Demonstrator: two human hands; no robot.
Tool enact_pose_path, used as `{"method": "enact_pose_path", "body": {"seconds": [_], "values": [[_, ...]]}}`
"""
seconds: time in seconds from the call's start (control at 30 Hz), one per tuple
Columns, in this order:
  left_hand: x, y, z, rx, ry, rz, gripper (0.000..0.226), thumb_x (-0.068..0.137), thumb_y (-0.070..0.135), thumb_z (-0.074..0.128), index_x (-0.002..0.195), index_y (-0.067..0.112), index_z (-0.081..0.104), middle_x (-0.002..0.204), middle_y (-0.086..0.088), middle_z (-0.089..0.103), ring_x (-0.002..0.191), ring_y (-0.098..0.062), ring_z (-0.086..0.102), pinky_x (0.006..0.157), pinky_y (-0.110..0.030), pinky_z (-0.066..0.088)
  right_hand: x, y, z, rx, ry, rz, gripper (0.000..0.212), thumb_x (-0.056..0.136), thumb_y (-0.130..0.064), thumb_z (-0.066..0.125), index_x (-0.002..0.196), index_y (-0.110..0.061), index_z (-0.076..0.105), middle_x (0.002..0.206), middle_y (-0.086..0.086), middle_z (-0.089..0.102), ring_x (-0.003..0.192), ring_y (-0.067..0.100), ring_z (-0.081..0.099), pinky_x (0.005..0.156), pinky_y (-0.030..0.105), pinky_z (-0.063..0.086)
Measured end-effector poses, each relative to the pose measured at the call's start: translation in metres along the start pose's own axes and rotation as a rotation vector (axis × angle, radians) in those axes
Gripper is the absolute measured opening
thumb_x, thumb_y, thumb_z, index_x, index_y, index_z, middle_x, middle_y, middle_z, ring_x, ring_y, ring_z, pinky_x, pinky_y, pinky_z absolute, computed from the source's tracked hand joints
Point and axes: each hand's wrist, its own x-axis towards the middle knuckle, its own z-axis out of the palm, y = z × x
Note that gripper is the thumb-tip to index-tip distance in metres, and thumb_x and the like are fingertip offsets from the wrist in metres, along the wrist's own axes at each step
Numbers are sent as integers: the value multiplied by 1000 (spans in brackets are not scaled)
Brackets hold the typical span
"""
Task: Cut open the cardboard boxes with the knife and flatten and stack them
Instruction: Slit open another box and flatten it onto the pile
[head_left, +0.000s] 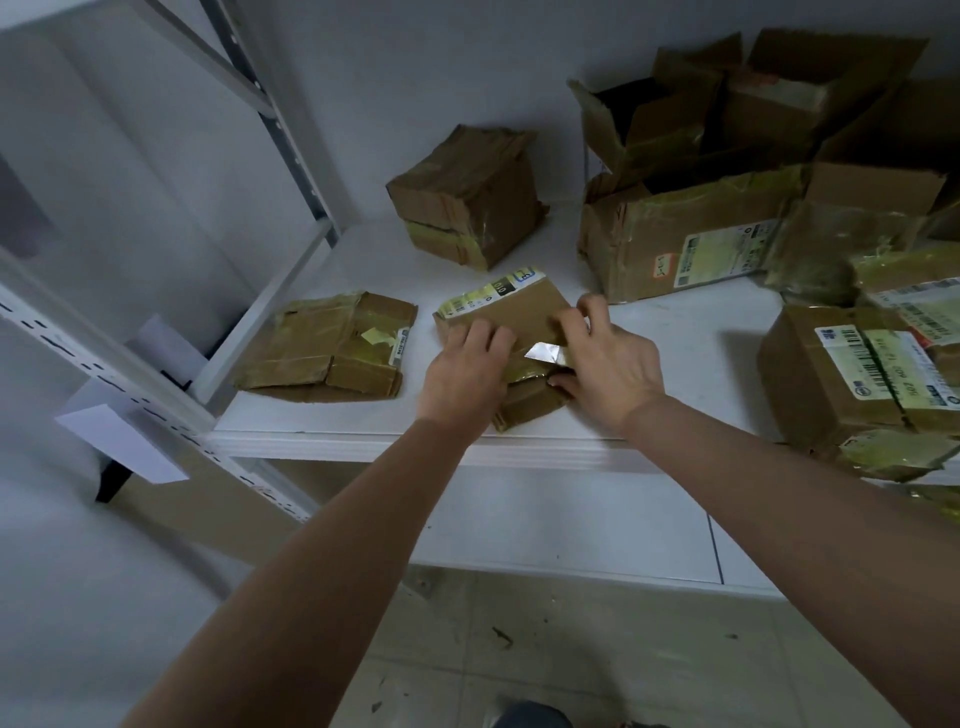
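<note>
A small brown cardboard box (519, 312) with yellowish tape and a white label lies partly collapsed near the front of the white shelf (675, 364). My left hand (465, 371) presses down on its left part with the fingers spread over the cardboard. My right hand (605, 358) holds its right side, fingers curled over the top panel and thumb under a flap. A shiny strip of tape (543, 354) shows between the hands. A flattened box (324, 348) lies to the left. No knife is visible.
A closed taped box (467, 195) stands behind. Open and torn boxes (691, 228) pile up at the back right, and a labelled box (852, 374) sits at the right edge. A metal shelf upright (280, 130) runs along the left. Tiled floor lies below.
</note>
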Motion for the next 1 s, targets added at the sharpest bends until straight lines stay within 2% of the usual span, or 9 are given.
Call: {"method": "enact_pose_path", "body": {"seconds": [0.17,0.3,0.43,0.6,0.77,0.8,0.87,0.93,1.0], "values": [[-4,-8,-5,-48,-11,37,57,51,13,83,106,9,65,96,-10,62,87,-30,61,68,-34,53,1,1,1,-49,-10,-18,43,87,-30,62,123,-19,42,123,7,37,75,26,58,49,27,26],[-4,-13,-12,-109,-61,33,59,64,18,79,120,9,62,110,-12,62,104,-32,57,85,-39,49,4,6,-10,-41,-49,-91,47,84,-34,64,125,-23,44,120,4,39,75,27,59,55,28,35],[3,-14,-27,-178,-96,38,60,68,20,74,127,13,61,119,-7,62,111,-28,57,90,-34,46,4,15,-20,18,-88,-120,57,80,-40,63,133,-30,45,122,-1,43,85,28,62,65,32,45],[14,-13,-38,-187,-230,22,63,76,21,65,137,18,51,134,-3,57,118,-24,56,94,-33,46,12,20,-35,46,-141,-137,55,83,-42,60,136,-32,47,119,0,48,100,28,58,72,32,43],[6,-11,-39,-169,-441,63,60,91,27,41,150,14,33,156,-5,31,145,-18,26,112,-36,31,11,26,-36,114,-128,-94,37,87,-41,56,122,-31,62,109,-1,56,97,26,58,70,31,44],[5,-13,-42,-223,-440,66,58,93,26,41,149,13,34,155,-7,33,145,-17,25,113,-33,29,13,28,-36,146,-132,-84,30,87,-42,57,112,-29,66,103,-1,58,94,26,58,66,29,43],[7,-18,-48,-363,-389,11,49,99,28,47,145,13,41,143,-11,49,134,-20,43,103,-27,36,17,32,-38,282,-139,-22,27,85,-48,61,88,-22,66,84,-1,58,84,24,58,60,28,38],[10,-23,-51,-541,-295,-150,47,99,35,49,140,14,46,123,-9,61,110,-20,57,88,-28,44,21,35,-40,504,-119,90,34,82,-51,65,89,-18,65,77,0,60,80,22,58,62,30,43],[11,-24,-48,-669,-169,-294,39,98,35,49,132,15,45,97,-10,66,87,-21,61,75,-34,48,24,34,-39,642,-60,178,34,83,-46,66,101,-18,61,86,2,63,83,22,59,73,35,50]]}}
